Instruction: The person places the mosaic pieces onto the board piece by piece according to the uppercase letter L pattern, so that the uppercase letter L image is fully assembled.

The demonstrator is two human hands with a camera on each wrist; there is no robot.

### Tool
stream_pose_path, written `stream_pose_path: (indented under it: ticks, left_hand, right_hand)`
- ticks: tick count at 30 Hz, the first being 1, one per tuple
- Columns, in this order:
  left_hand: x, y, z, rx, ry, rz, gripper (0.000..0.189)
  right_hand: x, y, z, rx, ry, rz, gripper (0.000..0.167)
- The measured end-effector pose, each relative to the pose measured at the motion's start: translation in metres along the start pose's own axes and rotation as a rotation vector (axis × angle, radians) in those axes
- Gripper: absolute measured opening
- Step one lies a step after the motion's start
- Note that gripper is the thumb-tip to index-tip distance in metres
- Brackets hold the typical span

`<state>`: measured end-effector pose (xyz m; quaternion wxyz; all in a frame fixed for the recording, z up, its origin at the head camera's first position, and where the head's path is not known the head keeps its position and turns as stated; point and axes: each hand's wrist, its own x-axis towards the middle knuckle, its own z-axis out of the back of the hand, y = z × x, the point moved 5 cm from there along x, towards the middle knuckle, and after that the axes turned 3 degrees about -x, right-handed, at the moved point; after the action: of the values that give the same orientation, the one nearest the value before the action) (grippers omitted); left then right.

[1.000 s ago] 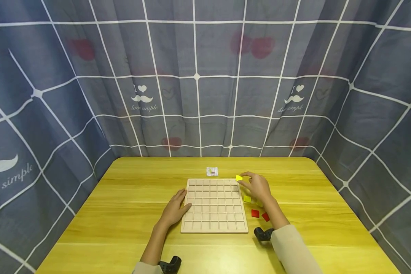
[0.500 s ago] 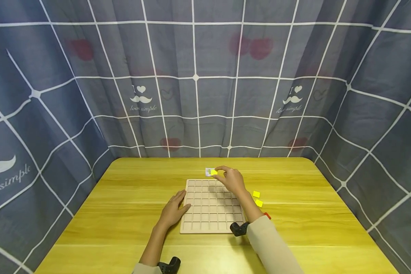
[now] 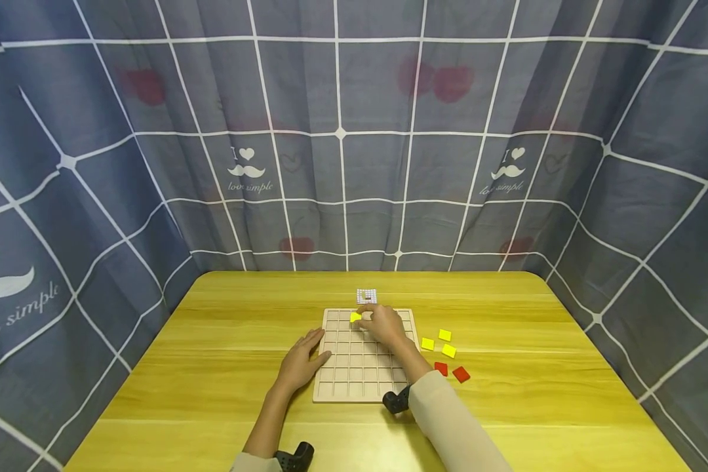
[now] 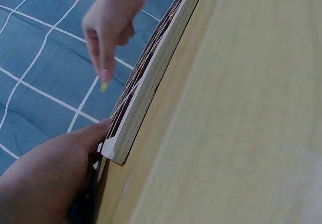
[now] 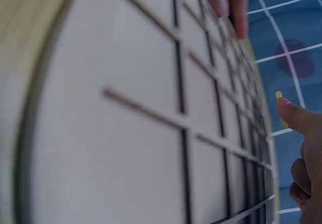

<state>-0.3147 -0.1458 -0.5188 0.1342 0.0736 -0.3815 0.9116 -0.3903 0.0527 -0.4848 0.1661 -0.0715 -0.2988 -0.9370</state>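
Observation:
Between thumb and fingers my right hand (image 3: 386,325) pinches a small yellow square tile (image 3: 355,316). It is over the far rows of a pale wooden grid board (image 3: 347,375); whether the tile touches the board there I cannot tell. In the right wrist view the same tile (image 5: 279,95) stands out from the fingertips, apart from the grid. My left hand (image 3: 297,362) rests along the board's left edge, fingers extended, thumb (image 4: 95,132) lying on the rim.
Right of the board lie several loose tiles: yellow ones (image 3: 427,343) and red ones (image 3: 461,374). A small printed grid card (image 3: 366,297) lies behind the board. A checked curtain (image 3: 366,164) encloses the table (image 3: 212,328) at the back and sides.
With the yellow tile, my right hand has moved left from the board's far right corner, past the card, then toward me over the far rows. My left hand has stayed put.

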Motion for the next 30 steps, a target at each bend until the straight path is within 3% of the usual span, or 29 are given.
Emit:
stream_pose_path:
  ticks: [9,15,23,30]
  left_hand:
    - [-0.001,-0.001,0.002,0.004,-0.011,-0.023,0.057]
    - [-0.001,-0.001,0.002,-0.011,0.000,-0.003,0.058]
    - [0.000,-0.001,0.001,-0.006,-0.006,-0.007,0.057]
    - [0.000,-0.003,0.002,-0.009,-0.010,-0.025,0.057]
  right_hand:
    - [-0.006,-0.008,-0.014,0.022,0.001,0.008,0.030]
    - [-0.007,-0.010,-0.019,0.000,0.014,0.016,0.033]
    - [-0.010,-0.011,-0.014,0.020,-0.006,0.008,0.033]
    - [-0.019,-0.020,0.009,0.085,-0.099,0.029,0.031]
